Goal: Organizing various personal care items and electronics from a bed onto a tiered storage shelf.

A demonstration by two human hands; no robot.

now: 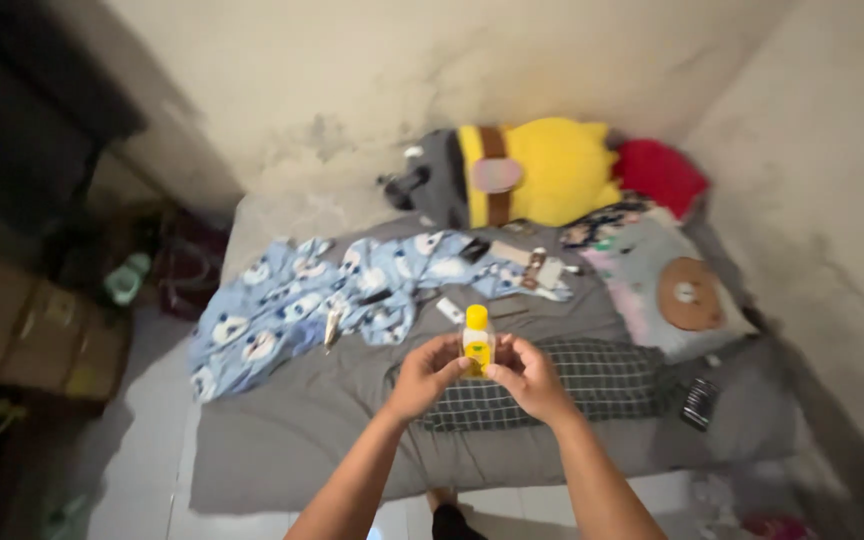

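Yellow-capped small bottle (477,341) pinched between left hand (426,374) & right hand (526,376), both clamped on it, above grey bed (282,440), blue blanket (292,300) at 10 o'clock; prob. best keep it upright, grip firm.

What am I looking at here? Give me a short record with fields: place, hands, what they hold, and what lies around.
Place: a mattress with a grey sheet on a tiled floor, against a stained wall
Left hand: grips the small yellow bottle from its left side
Right hand: grips the same bottle from its right side
Held thing: small yellow bottle, upright, yellow cap on top
Behind the hands: checked cloth, blue patterned blanket
Far end: yellow plush toy, red cushion, pillow with a brown bear face
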